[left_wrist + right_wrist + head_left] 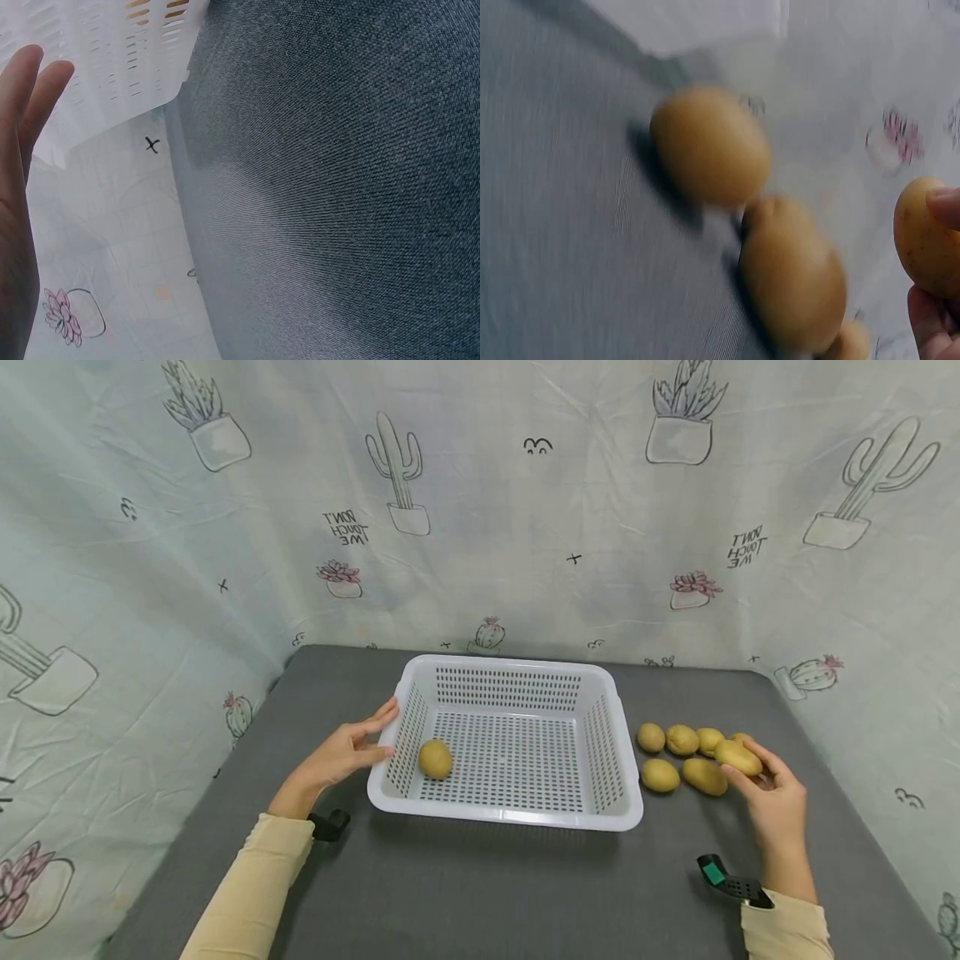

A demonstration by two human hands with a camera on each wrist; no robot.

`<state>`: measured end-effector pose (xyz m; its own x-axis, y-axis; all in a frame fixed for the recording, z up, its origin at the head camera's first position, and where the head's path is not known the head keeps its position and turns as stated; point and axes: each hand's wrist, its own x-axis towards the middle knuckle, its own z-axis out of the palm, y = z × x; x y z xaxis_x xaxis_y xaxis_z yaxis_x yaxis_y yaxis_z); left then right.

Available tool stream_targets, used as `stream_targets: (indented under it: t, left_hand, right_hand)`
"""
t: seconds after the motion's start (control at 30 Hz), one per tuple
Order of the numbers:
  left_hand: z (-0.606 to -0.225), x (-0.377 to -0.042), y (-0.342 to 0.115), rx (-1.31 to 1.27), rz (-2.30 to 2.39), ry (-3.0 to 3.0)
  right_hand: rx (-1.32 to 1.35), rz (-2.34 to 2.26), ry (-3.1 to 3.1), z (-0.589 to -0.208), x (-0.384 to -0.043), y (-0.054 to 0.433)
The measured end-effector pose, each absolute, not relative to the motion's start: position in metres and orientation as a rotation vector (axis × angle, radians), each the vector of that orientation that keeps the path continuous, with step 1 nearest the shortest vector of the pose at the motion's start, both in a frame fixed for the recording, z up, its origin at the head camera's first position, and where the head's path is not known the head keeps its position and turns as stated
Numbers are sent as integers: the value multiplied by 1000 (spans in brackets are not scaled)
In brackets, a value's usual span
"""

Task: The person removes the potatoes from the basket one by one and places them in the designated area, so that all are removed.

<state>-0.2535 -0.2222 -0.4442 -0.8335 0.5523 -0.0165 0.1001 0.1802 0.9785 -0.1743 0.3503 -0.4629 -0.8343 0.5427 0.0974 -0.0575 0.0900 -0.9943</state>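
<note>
A white plastic basket (502,817) with slotted walls stands on the table, and one potato (435,759) lies inside at its left. My left hand (341,756) is at the basket's left rim, fingers and thumb extended. In the left wrist view its straight fingers (46,94) overlap the basket wall (112,82). My right hand (778,797) pinches a potato (738,758) between thumb and fingers, above several others to the right of the basket. The right wrist view shows this held potato (922,240) at the right edge, with the thumb (943,206) on it.
Loose potatoes lie right of the basket, among them one nearest the rim (660,775) and a longer one (705,776). A dark grey cloth (480,893) covers the table. Behind and beside it hangs a pale curtain (480,510) printed with cacti.
</note>
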Motion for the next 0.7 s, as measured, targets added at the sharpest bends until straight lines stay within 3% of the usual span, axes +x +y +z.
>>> stream_targets:
  t: [0.4, 0.7]
  left_hand:
    - [-444, -254, -222, 606, 1677, 2124]
    - [-444, -255, -221, 588, 1695, 2101]
  right_hand:
    - [-811, 1643, -1971, -489, -176, 371]
    - [-880, 1431, -2232, -500, -177, 375]
